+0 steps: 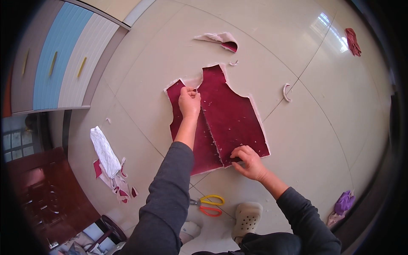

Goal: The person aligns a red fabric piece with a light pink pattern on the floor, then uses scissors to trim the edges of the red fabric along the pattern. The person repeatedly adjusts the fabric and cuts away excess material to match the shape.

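A dark red vest-shaped fabric piece point(231, 112) lies flat on the floor, with pale fuzzy edges and a slit down its front. Bits of white lint dot its surface. At the neckline, near the top of the slit, my left hand point(189, 101) pinches the fabric edge. My right hand point(250, 163) is at the bottom hem to the right of the slit, its fingers curved and apart, with nothing visible between them. Below the hem lie scissors point(208, 204) with one yellow and one orange-red handle; my left sleeve hides their blades.
Pale floor tiles point(314, 140) surround the fabric. Offcuts lie beyond it: a folded strip point(219, 39) and a curved scrap point(286, 92). White cloth point(105, 151) and scraps point(119, 187) lie left, reddish cloth point(352, 41) far right, purple cloth point(343, 203) near right. Cabinets point(63, 55) stand far left.
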A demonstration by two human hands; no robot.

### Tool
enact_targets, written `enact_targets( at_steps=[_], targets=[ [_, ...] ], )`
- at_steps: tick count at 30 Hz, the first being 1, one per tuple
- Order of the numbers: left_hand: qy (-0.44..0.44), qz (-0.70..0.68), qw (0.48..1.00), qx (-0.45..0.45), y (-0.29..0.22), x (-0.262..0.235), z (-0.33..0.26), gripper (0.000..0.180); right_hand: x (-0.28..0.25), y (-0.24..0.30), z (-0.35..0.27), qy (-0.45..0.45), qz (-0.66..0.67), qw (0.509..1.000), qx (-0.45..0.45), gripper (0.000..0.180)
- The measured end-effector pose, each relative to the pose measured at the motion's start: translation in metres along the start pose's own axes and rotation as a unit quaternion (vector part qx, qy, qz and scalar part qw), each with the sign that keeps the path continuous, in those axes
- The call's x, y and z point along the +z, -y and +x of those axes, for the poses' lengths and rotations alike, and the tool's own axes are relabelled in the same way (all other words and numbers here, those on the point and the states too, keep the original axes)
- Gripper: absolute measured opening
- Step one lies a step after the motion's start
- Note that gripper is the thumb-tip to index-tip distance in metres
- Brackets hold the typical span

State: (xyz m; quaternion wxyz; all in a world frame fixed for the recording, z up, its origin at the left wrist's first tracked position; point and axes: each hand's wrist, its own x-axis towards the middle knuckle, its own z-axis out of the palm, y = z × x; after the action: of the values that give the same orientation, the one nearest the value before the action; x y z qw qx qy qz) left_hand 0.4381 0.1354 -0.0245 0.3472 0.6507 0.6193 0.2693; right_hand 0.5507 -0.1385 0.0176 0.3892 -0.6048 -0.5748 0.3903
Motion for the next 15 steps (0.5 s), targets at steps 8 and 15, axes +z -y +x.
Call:
enact_targets(
  at_steps=[8, 15],
  targets=[
    [0.001, -0.149, 0.987, -0.057, -0.001, -0.017, -0.023, 0.021, 0.010, 0.000, -0.004, 0.015, -0.139, 0.987, -0.073, 0.033],
    [0.112, -0.073, 0.990, -0.039, 0.018, -0.066, -0.149, 0.015, 0.010, 0.001, -0.005, 0.026, -0.175, 0.981, -0.077, 0.042]
  ],
)
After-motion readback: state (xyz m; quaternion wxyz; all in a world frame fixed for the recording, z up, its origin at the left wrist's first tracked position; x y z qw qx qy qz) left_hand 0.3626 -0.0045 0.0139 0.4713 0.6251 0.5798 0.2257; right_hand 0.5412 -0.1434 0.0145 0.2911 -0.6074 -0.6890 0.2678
